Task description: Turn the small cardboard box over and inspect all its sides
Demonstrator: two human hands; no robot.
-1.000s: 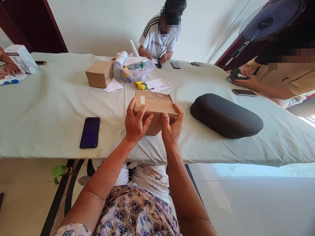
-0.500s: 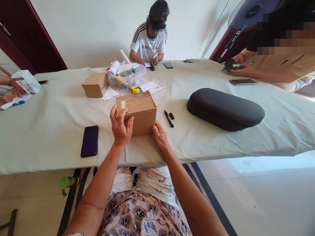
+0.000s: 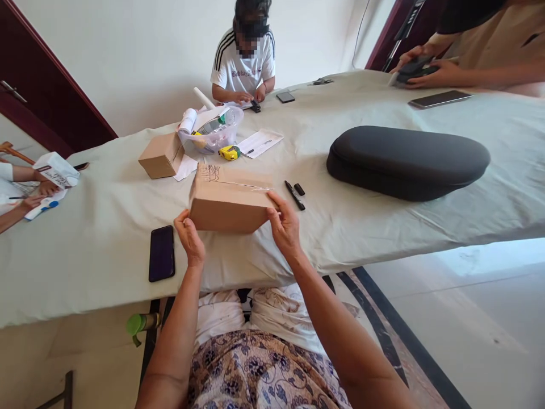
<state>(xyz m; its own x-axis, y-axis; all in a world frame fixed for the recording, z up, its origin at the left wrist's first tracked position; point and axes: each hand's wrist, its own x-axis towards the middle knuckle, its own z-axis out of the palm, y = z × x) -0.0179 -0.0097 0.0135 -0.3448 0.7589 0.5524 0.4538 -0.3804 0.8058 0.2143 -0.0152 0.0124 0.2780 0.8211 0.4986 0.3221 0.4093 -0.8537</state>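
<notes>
Between my two hands is a brown cardboard box (image 3: 230, 213), tilted over the table near its front edge. Dark scribbled pen marks show on the left of its top face, and a seam runs across that face. My left hand (image 3: 190, 238) grips the box's lower left corner, its fingers partly hidden behind the cardboard. At the right end, my right hand (image 3: 284, 224) holds the box with thumb in front and fingers along the upper edge. Just right of the box lie a black marker pen (image 3: 294, 195) and its separate cap (image 3: 300, 189).
A dark phone (image 3: 162, 254) lies left of my hands. Beyond stand another cardboard box (image 3: 159, 158), a plastic basket (image 3: 217, 139) of items and a yellow tape measure (image 3: 230, 152). A long black case (image 3: 409, 162) sits to the right. Other people work around the cloth-covered table (image 3: 106, 227).
The box has been turned in my hands, so the pen marks moved to its left side. My left hand slid down to the lower left corner; my right hand rose. The view has tilted.
</notes>
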